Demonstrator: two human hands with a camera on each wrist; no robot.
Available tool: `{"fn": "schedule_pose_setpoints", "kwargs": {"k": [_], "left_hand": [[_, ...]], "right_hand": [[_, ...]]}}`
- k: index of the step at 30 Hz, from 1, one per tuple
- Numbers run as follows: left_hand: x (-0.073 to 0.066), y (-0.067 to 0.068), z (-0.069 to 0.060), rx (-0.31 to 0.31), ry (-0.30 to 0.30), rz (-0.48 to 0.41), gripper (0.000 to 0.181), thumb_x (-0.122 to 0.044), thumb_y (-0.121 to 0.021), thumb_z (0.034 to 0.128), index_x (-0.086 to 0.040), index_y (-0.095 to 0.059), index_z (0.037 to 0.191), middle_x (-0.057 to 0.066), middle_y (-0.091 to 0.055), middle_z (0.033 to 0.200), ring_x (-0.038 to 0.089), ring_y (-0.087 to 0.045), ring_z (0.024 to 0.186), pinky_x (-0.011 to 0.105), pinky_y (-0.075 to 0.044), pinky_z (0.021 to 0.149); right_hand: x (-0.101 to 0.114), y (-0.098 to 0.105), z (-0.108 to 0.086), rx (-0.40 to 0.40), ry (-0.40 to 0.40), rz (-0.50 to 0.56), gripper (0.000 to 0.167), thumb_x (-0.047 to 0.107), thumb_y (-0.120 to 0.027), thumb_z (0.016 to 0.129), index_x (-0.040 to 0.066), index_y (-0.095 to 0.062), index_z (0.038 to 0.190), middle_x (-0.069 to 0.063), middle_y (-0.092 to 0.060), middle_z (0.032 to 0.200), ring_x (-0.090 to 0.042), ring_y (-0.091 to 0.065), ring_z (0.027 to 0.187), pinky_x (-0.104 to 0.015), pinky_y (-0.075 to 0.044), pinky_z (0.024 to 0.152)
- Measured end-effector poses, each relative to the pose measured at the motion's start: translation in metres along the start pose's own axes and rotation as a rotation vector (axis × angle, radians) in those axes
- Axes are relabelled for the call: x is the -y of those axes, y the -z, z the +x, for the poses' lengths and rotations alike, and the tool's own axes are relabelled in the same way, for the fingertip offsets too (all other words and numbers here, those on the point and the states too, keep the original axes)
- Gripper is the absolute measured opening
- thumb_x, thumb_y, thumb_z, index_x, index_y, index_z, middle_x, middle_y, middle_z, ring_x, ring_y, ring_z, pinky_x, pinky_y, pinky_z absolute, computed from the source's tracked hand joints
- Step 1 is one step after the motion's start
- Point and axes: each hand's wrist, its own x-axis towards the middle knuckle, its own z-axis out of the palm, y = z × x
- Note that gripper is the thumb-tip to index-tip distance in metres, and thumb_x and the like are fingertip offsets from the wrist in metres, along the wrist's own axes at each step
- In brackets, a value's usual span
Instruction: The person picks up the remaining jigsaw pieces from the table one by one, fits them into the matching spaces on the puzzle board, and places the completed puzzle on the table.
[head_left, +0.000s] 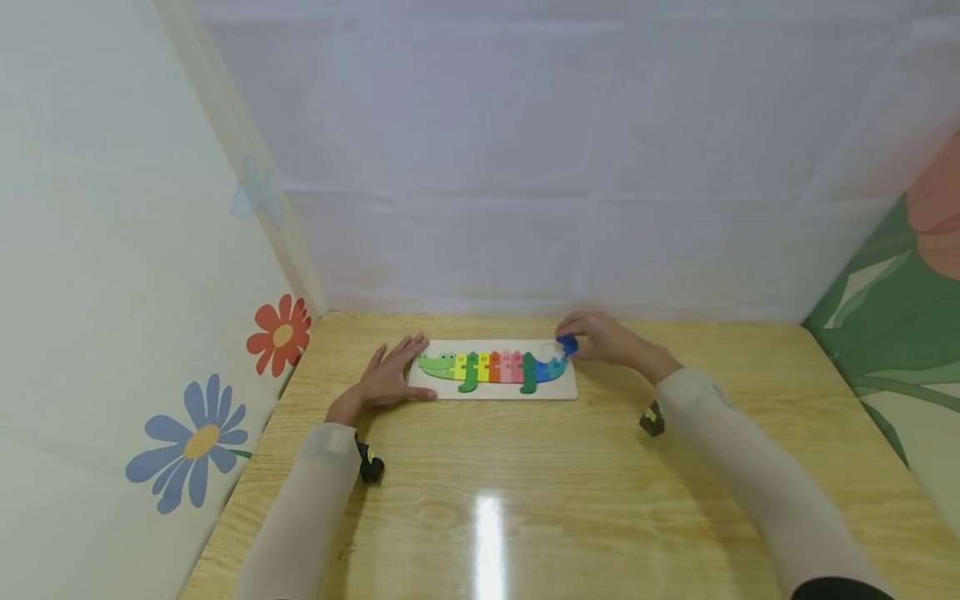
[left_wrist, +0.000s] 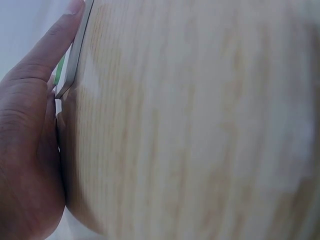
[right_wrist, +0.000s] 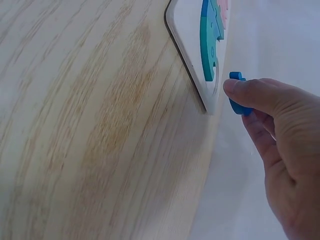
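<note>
A crocodile puzzle board (head_left: 495, 393), pale with rounded corners, lies flat near the back of the table. Colored pieces fill most of its shape, from a green head (head_left: 437, 366) at the left to a teal tail piece (head_left: 556, 368) at the right. My left hand (head_left: 385, 377) rests at the board's left end, fingers straight and spread, thumb along the front edge. Over the right end, my right hand (head_left: 604, 339) pinches a blue puzzle piece (right_wrist: 240, 102) between thumb and fingers. In the right wrist view that piece is held just apart from the tail piece, by a bare curved outline.
The wooden table (head_left: 525, 467) runs to a pale back wall (head_left: 525, 167) close behind the board. Flower-printed side walls stand left and right. Small black devices hang at both wrists, one of them the left device (head_left: 371, 464).
</note>
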Motion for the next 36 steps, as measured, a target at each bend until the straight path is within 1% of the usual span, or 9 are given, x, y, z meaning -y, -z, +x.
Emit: {"fn": "schedule_pose_setpoints", "kwargs": {"k": [3,8,16,22,28,31,36], "left_hand": [[-0.001,0.000,0.000,-0.007,-0.001,-0.002,0.118,-0.061,-0.083,0.0838,-0.007,-0.023,0.169,0.014,-0.014,0.178,0.038,-0.007,0.164,0.066,0.003,0.127],[0.000,0.000,0.001,-0.010,0.000,-0.002,0.117,-0.060,-0.083,0.0843,-0.007,-0.023,0.169,0.014,-0.014,0.178,0.038,-0.007,0.164,0.066,0.002,0.127],[-0.001,-0.002,0.001,0.000,0.007,0.002,0.119,-0.063,-0.082,0.0834,-0.009,-0.022,0.170,0.012,-0.013,0.178,0.036,-0.006,0.164,0.065,0.003,0.127],[-0.002,-0.003,0.002,-0.005,0.004,0.008,0.118,-0.064,-0.082,0.0833,-0.009,-0.022,0.170,0.012,-0.013,0.178,0.036,-0.006,0.165,0.064,0.003,0.127],[-0.003,-0.001,0.001,-0.015,0.000,0.007,0.117,-0.060,-0.083,0.0842,-0.009,-0.023,0.170,0.012,-0.014,0.178,0.036,-0.007,0.164,0.065,0.003,0.127],[-0.003,-0.001,0.001,-0.015,0.001,0.002,0.116,-0.059,-0.084,0.0846,-0.008,-0.023,0.169,0.012,-0.014,0.178,0.037,-0.007,0.164,0.065,0.003,0.127],[-0.003,-0.002,0.000,-0.011,-0.002,0.017,0.117,-0.063,-0.082,0.0841,-0.009,-0.022,0.170,0.012,-0.013,0.178,0.036,-0.007,0.164,0.066,0.003,0.127]], "right_hand": [[0.000,-0.002,0.003,0.009,0.012,-0.005,0.045,-0.002,-0.090,0.079,-0.008,-0.074,0.121,-0.024,-0.072,0.124,-0.043,-0.068,0.117,-0.058,-0.053,0.105],[0.002,-0.003,0.008,0.030,0.005,-0.006,0.046,-0.002,-0.090,0.079,-0.008,-0.074,0.121,-0.024,-0.072,0.124,-0.042,-0.068,0.118,-0.057,-0.052,0.106],[0.002,-0.005,0.013,0.098,-0.033,-0.017,0.046,0.001,-0.088,0.082,-0.005,-0.074,0.125,-0.022,-0.072,0.128,-0.040,-0.067,0.122,-0.055,-0.051,0.108],[0.001,-0.006,0.014,0.111,0.006,-0.056,0.043,0.000,-0.088,0.082,-0.005,-0.075,0.123,-0.021,-0.073,0.126,-0.041,-0.067,0.120,-0.055,-0.052,0.107],[0.003,-0.005,0.016,0.122,0.021,-0.056,0.043,-0.001,-0.088,0.082,-0.006,-0.075,0.124,-0.022,-0.073,0.127,-0.042,-0.066,0.123,-0.057,-0.051,0.107],[0.003,-0.004,0.018,0.141,0.011,-0.060,0.044,-0.002,-0.088,0.083,-0.006,-0.075,0.124,-0.022,-0.073,0.128,-0.043,-0.066,0.123,-0.058,-0.050,0.108],[0.003,-0.002,0.021,0.184,-0.015,-0.042,0.043,-0.002,-0.086,0.083,-0.005,-0.074,0.125,-0.022,-0.072,0.130,-0.042,-0.066,0.125,-0.056,-0.051,0.109]]}}
